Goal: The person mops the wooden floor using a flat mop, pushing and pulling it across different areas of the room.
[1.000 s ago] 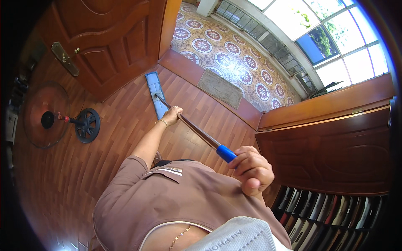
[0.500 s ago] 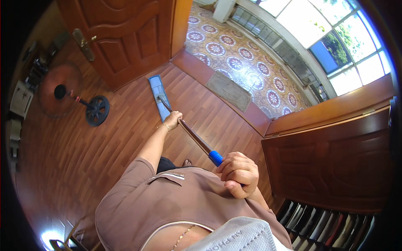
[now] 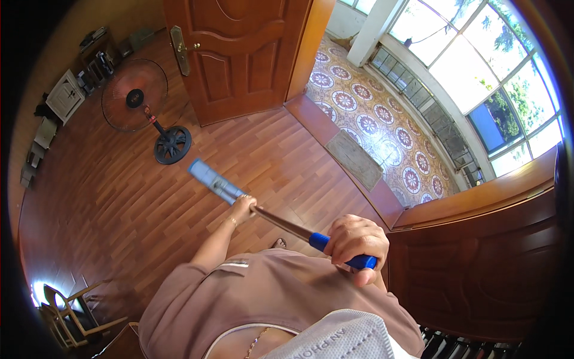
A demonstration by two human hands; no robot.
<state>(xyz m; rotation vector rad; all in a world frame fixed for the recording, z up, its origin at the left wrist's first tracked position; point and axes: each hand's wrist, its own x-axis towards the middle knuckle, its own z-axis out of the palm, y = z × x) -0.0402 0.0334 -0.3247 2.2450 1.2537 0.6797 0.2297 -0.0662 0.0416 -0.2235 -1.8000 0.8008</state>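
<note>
I hold a flat mop with both hands, its brown pole [image 3: 282,224] slanting across in front of my body. Around the pole's lower part my left hand [image 3: 243,209] is closed. My right hand [image 3: 357,242] wraps round the blue grip [image 3: 318,240] at the upper end, and the grip's tip shows below the fingers. The light blue mop head [image 3: 214,182] lies on the wood-look floor [image 3: 137,221], just beyond my left hand, which hides its near end.
A standing fan [image 3: 172,145] is left of the mop head. Behind stands an open wooden door [image 3: 239,60]; another door panel [image 3: 472,263] is at right. A doormat [image 3: 354,159] lies at the threshold by the patterned tiles. A wooden chair [image 3: 81,311] stands lower left.
The mop head has swung nearer and left, turning to a different slant. My right hand has shifted slightly right, showing more of the blue grip. The whole view has also turned.
</note>
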